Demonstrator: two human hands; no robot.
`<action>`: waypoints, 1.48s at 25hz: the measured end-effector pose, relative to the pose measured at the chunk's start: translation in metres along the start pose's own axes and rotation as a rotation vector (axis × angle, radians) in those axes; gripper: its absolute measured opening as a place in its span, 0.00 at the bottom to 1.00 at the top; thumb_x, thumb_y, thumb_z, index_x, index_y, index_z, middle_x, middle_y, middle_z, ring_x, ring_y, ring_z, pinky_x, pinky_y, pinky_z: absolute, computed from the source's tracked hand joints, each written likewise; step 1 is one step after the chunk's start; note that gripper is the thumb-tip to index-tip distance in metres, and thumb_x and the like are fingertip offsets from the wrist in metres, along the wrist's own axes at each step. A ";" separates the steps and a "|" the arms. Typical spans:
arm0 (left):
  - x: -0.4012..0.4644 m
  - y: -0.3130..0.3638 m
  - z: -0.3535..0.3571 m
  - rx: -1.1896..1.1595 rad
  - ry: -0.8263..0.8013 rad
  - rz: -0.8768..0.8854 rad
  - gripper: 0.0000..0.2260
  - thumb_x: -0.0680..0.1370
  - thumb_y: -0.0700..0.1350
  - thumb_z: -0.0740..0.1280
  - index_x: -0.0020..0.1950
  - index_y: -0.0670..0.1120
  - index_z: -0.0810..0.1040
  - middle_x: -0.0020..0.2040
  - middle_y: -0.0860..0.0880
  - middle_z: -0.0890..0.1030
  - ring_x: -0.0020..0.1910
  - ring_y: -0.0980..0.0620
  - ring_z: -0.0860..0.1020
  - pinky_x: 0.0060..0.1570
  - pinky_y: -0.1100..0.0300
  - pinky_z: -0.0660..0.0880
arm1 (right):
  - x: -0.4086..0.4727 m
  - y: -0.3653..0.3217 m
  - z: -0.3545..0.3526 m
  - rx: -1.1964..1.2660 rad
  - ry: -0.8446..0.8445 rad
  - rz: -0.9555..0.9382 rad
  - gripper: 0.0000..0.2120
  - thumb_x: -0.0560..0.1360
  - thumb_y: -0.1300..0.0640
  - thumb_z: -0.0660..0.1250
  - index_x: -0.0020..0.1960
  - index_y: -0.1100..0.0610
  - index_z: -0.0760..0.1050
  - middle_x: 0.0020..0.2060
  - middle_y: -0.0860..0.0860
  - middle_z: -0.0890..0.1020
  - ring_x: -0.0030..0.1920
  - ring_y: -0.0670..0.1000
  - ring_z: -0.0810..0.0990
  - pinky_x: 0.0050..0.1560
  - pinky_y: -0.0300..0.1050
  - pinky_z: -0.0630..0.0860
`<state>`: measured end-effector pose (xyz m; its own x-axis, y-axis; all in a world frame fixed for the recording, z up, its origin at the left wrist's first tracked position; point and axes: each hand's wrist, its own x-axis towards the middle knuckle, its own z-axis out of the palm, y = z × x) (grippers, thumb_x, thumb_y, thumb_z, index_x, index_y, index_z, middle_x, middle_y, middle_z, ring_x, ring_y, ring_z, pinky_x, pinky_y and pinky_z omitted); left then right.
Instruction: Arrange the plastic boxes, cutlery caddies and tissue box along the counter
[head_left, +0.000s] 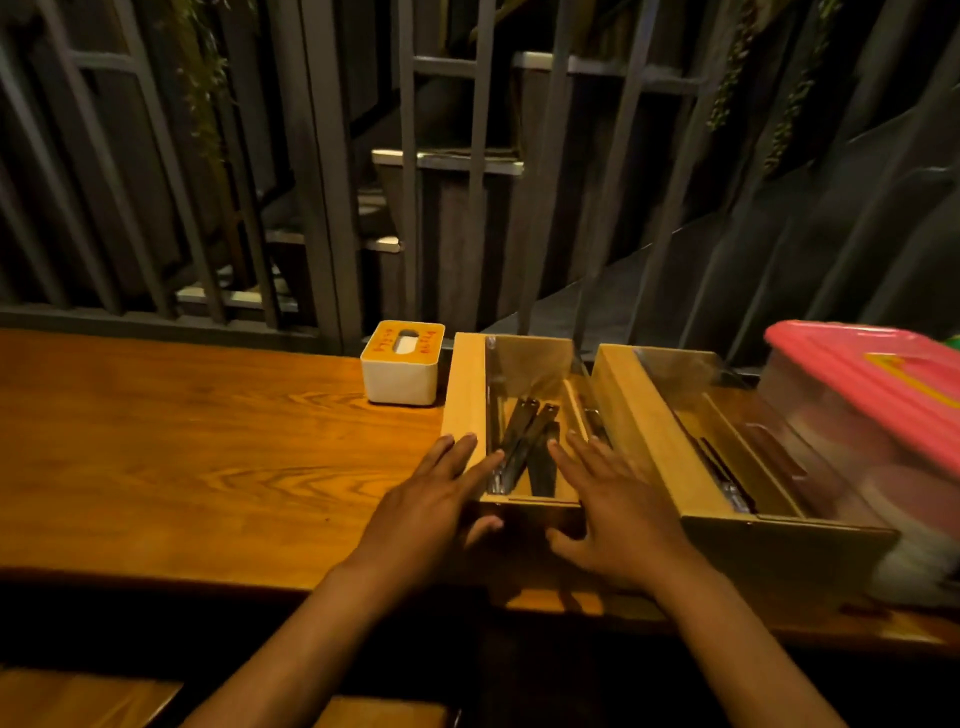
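Along the far edge of the wooden counter (182, 441), a white tissue box (402, 371) with an orange top is seen at the left, just beside a wooden cutlery caddy (467, 395) holding dark-handled cutlery (524, 441). A second caddy (644, 431) is set just right of the first, angled slightly, and a clear plastic box (852, 426) with a pink lid (883, 379) is placed against its right side. The left hand (431, 512) and right hand (618, 517) are laid spread on the near end of the first caddy, fingers extended flat, thumbs at its near wall, nothing pinched
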<state>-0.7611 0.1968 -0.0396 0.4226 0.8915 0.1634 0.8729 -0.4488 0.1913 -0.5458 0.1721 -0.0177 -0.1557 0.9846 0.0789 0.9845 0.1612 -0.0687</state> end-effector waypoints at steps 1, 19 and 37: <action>0.003 0.002 0.000 0.018 -0.003 -0.013 0.31 0.78 0.62 0.59 0.77 0.64 0.47 0.80 0.55 0.44 0.78 0.51 0.42 0.67 0.47 0.67 | 0.005 0.003 0.000 -0.010 -0.017 -0.010 0.46 0.72 0.36 0.66 0.78 0.41 0.39 0.79 0.46 0.42 0.79 0.52 0.41 0.76 0.54 0.43; 0.106 -0.046 0.006 0.023 0.027 0.012 0.31 0.79 0.57 0.61 0.78 0.57 0.50 0.80 0.51 0.50 0.79 0.48 0.46 0.70 0.46 0.64 | 0.126 0.023 0.005 -0.011 -0.075 -0.015 0.47 0.73 0.42 0.69 0.79 0.47 0.41 0.80 0.51 0.44 0.79 0.55 0.42 0.77 0.56 0.45; 0.041 0.070 -0.012 -0.105 0.234 0.059 0.23 0.80 0.56 0.59 0.75 0.57 0.61 0.74 0.52 0.67 0.74 0.51 0.61 0.70 0.54 0.61 | -0.002 0.092 -0.062 0.363 0.246 0.079 0.31 0.69 0.44 0.74 0.70 0.44 0.69 0.67 0.42 0.73 0.66 0.46 0.71 0.61 0.42 0.70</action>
<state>-0.6859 0.2012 -0.0078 0.3933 0.8305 0.3944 0.8134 -0.5143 0.2719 -0.4494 0.1807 0.0379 -0.0138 0.9567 0.2908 0.8937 0.1423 -0.4255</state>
